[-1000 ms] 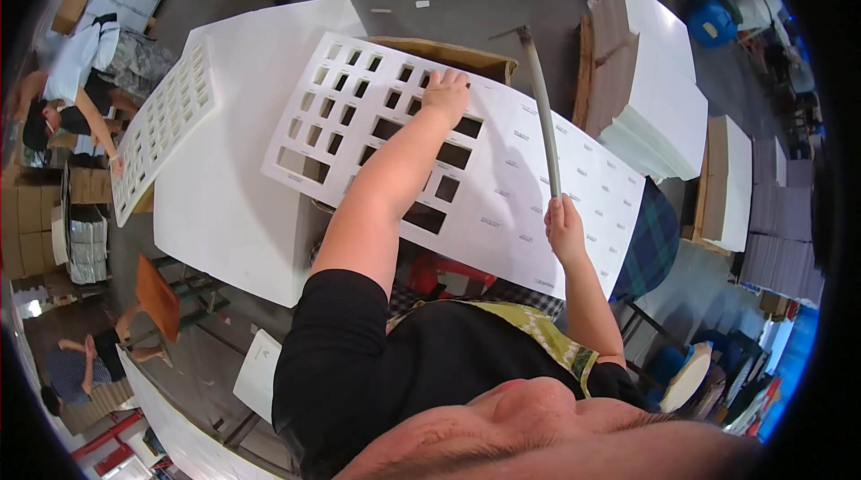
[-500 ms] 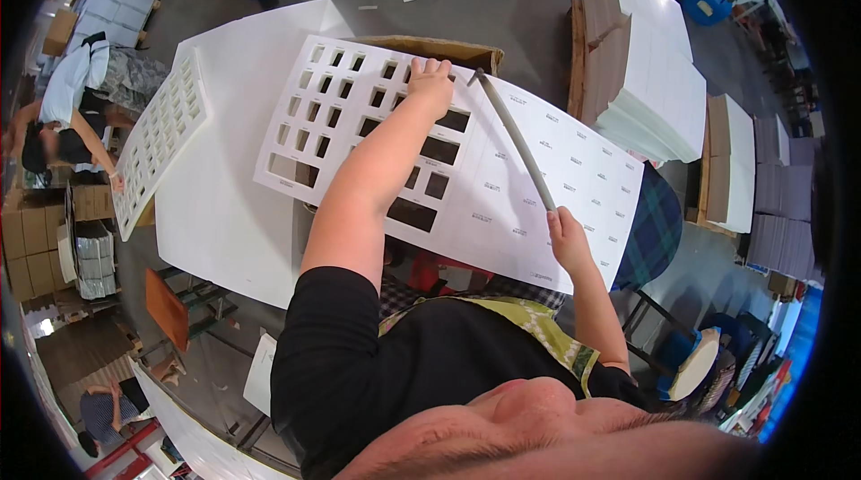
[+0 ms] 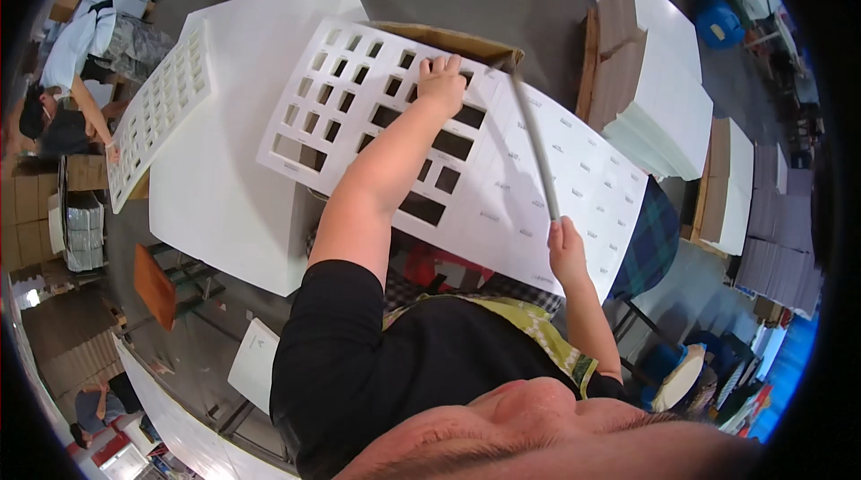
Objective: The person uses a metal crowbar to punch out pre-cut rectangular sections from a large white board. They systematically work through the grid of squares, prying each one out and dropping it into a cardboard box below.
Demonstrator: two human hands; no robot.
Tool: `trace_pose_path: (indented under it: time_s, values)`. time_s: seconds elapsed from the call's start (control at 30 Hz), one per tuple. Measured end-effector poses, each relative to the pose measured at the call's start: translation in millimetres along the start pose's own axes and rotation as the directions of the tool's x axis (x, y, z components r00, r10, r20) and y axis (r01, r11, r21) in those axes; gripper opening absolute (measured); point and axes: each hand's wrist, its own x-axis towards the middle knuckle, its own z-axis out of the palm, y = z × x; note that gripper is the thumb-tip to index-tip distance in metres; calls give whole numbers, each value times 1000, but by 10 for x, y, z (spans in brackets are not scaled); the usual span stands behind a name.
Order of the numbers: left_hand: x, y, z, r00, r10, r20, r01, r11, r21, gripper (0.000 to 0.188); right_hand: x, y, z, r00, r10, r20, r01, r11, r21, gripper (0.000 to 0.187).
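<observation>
A large white board [image 3: 502, 188] lies slanting in front of me. Its left half has several rectangular cutouts, while its right half is uncut and carries small printed marks. Near the board's far edge, my left hand [image 3: 442, 87] rests on the cutout half with its fingers spread beside the openings. My right hand [image 3: 568, 254] is closed around the near end of a long, thin grey rod [image 3: 535, 141]. The rod slants away over the uncut half, and its far tip is smeared by motion near the board's far edge.
A big white sheet-topped stack [image 3: 224, 184] stands to the left, bearing another cut-out board [image 3: 166, 108] that a co-worker's hand [image 3: 112, 153] touches. Tall stacks of white sheets [image 3: 650, 76] stand at the far right. An orange-brown stool [image 3: 154, 287] is at the lower left.
The view has shifted a little. The rod's far tip has moved slightly right, away from the cutout half. My left hand stays on the board, and my right hand keeps its grip.
</observation>
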Motion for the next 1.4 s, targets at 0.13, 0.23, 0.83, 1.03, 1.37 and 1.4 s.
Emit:
trace_pose_path:
  time_s: [0.13, 0.23, 0.83, 1.03, 1.37, 1.4]
  values:
    - [-43, -28, 42, 997, -15, -75, 11, 999, -47, 24, -150, 60, -2, 973, -204, -106, 215, 971, 104, 22]
    - [-65, 10, 92, 987, -4, -159, -9, 997, -78, 22, -3, 367, 200, 999, -41, 3, 41, 985, -165, 23]
    - [-24, 17, 20, 999, -39, 5, 39, 998, -45, 16, -87, 365, 118, 962, -186, -198, 223, 958, 182, 24]
    - [17, -21, -317, 968, 85, 236, -81, 996, -26, 39, -102, 190, 124, 998, 67, -4, -65, 977, 205, 31]
    - [786, -161, -277, 851, 159, 501, -122, 987, -106, 47, 227, 423, 106, 986, 56, -159, 31, 868, 496, 31]
    - [842, -156, -228, 834, 174, 523, -148, 985, -91, 39, 302, 485, 66, 979, 49, -198, 54, 873, 484, 31]
